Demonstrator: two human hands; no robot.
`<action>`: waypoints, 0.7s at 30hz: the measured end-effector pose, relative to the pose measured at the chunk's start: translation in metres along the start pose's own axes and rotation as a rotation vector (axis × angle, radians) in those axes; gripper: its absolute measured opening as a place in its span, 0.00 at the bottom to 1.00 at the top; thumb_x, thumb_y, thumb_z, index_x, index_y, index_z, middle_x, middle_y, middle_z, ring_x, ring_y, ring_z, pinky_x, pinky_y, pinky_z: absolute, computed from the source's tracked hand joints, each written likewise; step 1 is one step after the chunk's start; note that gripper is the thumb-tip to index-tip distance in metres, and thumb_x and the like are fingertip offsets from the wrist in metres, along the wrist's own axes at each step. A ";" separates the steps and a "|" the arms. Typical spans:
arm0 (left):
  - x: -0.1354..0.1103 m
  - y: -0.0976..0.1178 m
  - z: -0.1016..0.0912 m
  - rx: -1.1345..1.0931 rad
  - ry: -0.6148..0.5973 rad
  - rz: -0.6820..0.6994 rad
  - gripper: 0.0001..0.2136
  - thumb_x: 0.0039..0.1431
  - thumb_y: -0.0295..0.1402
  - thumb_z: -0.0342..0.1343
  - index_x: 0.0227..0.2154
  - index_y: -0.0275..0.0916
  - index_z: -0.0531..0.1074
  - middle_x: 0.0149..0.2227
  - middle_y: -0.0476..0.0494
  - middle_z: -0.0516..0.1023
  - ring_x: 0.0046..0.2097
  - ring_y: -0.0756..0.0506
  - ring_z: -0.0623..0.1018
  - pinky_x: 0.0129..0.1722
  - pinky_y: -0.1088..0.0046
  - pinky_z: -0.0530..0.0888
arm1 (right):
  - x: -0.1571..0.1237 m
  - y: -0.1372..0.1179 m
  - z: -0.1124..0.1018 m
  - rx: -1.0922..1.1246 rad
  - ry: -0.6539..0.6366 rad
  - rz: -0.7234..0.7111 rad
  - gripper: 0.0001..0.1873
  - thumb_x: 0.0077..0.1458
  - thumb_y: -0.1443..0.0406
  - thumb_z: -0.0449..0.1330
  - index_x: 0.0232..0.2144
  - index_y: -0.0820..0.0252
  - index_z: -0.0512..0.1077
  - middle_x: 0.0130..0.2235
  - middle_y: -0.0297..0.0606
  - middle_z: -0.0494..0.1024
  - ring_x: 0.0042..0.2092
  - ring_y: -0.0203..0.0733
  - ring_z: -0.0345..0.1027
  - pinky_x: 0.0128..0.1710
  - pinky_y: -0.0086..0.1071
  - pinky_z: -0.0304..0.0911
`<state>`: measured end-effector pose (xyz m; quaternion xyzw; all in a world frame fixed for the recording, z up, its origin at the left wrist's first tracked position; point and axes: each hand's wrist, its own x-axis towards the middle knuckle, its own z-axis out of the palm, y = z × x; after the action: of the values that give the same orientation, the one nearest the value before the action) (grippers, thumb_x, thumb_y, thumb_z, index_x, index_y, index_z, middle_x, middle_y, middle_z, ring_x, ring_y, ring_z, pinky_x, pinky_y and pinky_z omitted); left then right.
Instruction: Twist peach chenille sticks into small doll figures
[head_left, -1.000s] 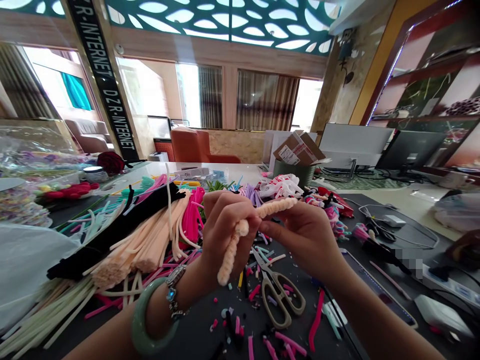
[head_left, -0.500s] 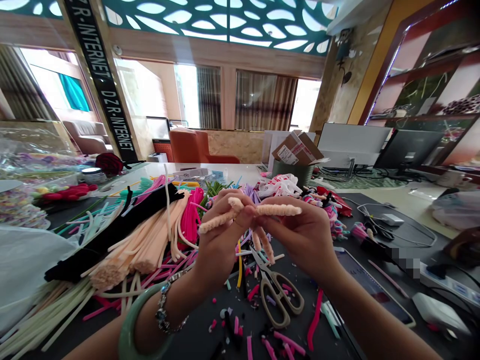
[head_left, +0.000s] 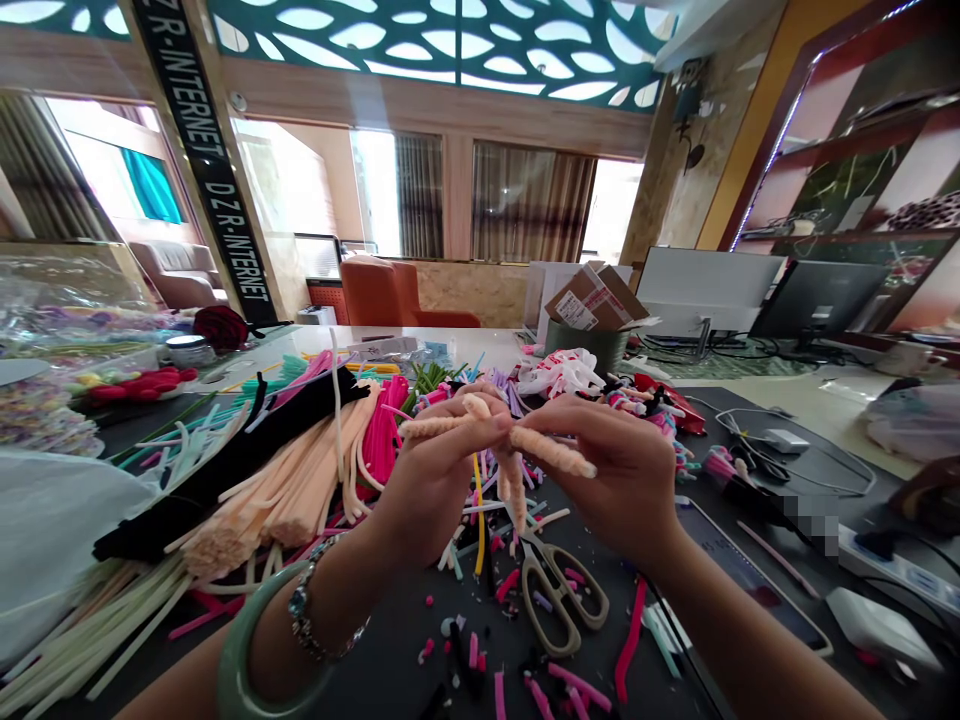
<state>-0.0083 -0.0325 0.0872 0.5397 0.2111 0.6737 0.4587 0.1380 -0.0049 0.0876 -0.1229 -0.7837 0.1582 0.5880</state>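
Note:
Both hands hold a peach pipe cleaner (head_left: 547, 452) above the dark table (head_left: 390, 660). My left hand (head_left: 435, 470), with a green bangle and a bead bracelet on the wrist, pinches the bend, and one end sticks out to the left. My right hand (head_left: 622, 480) grips the other arm of the pipe cleaner, which slants down to the right across its fingers. A short peach end hangs down between the hands. Beige-handled scissors (head_left: 559, 590) lie on the table just below.
Bundles of peach, black, pink and white pipe cleaners (head_left: 285, 480) spread over the left of the table. Cut pink bits (head_left: 555, 690) litter the front. A cardboard box (head_left: 596, 295), monitors (head_left: 817, 300), cables and a power strip (head_left: 900, 570) stand at the right.
The pipe cleaner, earlier hanging from my left hand, was bent up level; its right arm now slants downward in my right hand. Both hands dropped slightly.

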 end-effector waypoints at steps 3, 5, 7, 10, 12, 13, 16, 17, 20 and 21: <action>0.000 0.002 0.002 -0.056 0.019 -0.050 0.12 0.50 0.24 0.56 0.14 0.38 0.68 0.26 0.49 0.67 0.38 0.48 0.68 0.46 0.71 0.67 | -0.001 0.001 0.000 -0.028 0.010 -0.072 0.08 0.48 0.76 0.62 0.32 0.63 0.76 0.31 0.37 0.77 0.32 0.35 0.70 0.32 0.30 0.65; 0.000 0.002 0.002 -0.056 0.003 -0.086 0.10 0.51 0.25 0.56 0.16 0.37 0.69 0.28 0.48 0.67 0.38 0.49 0.68 0.42 0.73 0.68 | 0.000 0.002 0.000 -0.042 0.020 -0.102 0.09 0.48 0.77 0.62 0.32 0.63 0.76 0.31 0.37 0.77 0.32 0.35 0.70 0.33 0.30 0.66; -0.001 0.002 0.001 -0.028 -0.037 -0.092 0.09 0.54 0.27 0.56 0.20 0.38 0.70 0.29 0.49 0.67 0.36 0.50 0.68 0.40 0.75 0.67 | 0.000 0.002 -0.001 -0.043 0.024 -0.095 0.08 0.49 0.76 0.62 0.32 0.63 0.76 0.31 0.37 0.77 0.32 0.35 0.69 0.32 0.30 0.65; -0.001 0.002 -0.002 0.065 -0.095 -0.056 0.05 0.58 0.30 0.54 0.27 0.39 0.71 0.30 0.50 0.66 0.36 0.51 0.66 0.39 0.76 0.66 | 0.000 0.003 -0.002 -0.038 0.037 -0.045 0.07 0.48 0.74 0.63 0.32 0.62 0.75 0.30 0.34 0.77 0.31 0.33 0.69 0.31 0.28 0.65; -0.001 0.001 -0.003 0.148 -0.118 -0.025 0.04 0.59 0.32 0.53 0.31 0.40 0.71 0.32 0.50 0.66 0.37 0.51 0.66 0.41 0.76 0.66 | 0.000 0.003 -0.002 -0.032 0.053 -0.006 0.08 0.46 0.74 0.64 0.32 0.61 0.75 0.29 0.32 0.76 0.30 0.31 0.68 0.30 0.26 0.64; -0.001 -0.001 -0.004 0.185 -0.130 -0.017 0.04 0.60 0.33 0.53 0.32 0.40 0.70 0.33 0.50 0.66 0.38 0.50 0.66 0.41 0.76 0.65 | 0.000 0.003 -0.002 -0.026 0.062 0.016 0.08 0.46 0.74 0.64 0.31 0.60 0.74 0.29 0.31 0.76 0.29 0.31 0.68 0.30 0.25 0.64; 0.001 -0.006 -0.005 0.217 -0.172 -0.012 0.06 0.61 0.36 0.51 0.32 0.40 0.69 0.33 0.49 0.65 0.37 0.50 0.66 0.41 0.75 0.66 | -0.001 0.004 -0.002 0.008 0.081 0.067 0.09 0.46 0.74 0.63 0.31 0.59 0.74 0.28 0.28 0.76 0.29 0.29 0.67 0.30 0.23 0.64; 0.001 -0.008 -0.005 0.208 -0.181 -0.012 0.07 0.61 0.37 0.51 0.32 0.40 0.69 0.33 0.50 0.65 0.36 0.50 0.65 0.40 0.76 0.66 | -0.001 0.004 -0.002 0.022 0.083 0.077 0.09 0.47 0.74 0.63 0.31 0.59 0.74 0.28 0.28 0.76 0.29 0.29 0.67 0.30 0.23 0.64; 0.002 -0.012 -0.006 0.208 -0.166 0.019 0.06 0.61 0.36 0.51 0.33 0.42 0.69 0.32 0.50 0.64 0.36 0.50 0.65 0.39 0.76 0.66 | 0.000 0.004 -0.002 0.062 0.074 0.104 0.09 0.47 0.74 0.63 0.31 0.58 0.74 0.28 0.28 0.76 0.30 0.30 0.68 0.30 0.23 0.64; 0.002 -0.012 -0.006 0.226 -0.151 0.038 0.05 0.61 0.35 0.51 0.33 0.42 0.70 0.33 0.50 0.65 0.38 0.50 0.65 0.40 0.76 0.66 | 0.001 0.004 -0.002 0.067 0.065 0.112 0.08 0.48 0.74 0.63 0.31 0.58 0.74 0.28 0.28 0.76 0.30 0.30 0.68 0.30 0.23 0.64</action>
<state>-0.0094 -0.0236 0.0770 0.6408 0.2405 0.6116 0.3967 0.1396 -0.0004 0.0873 -0.1518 -0.7503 0.2130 0.6071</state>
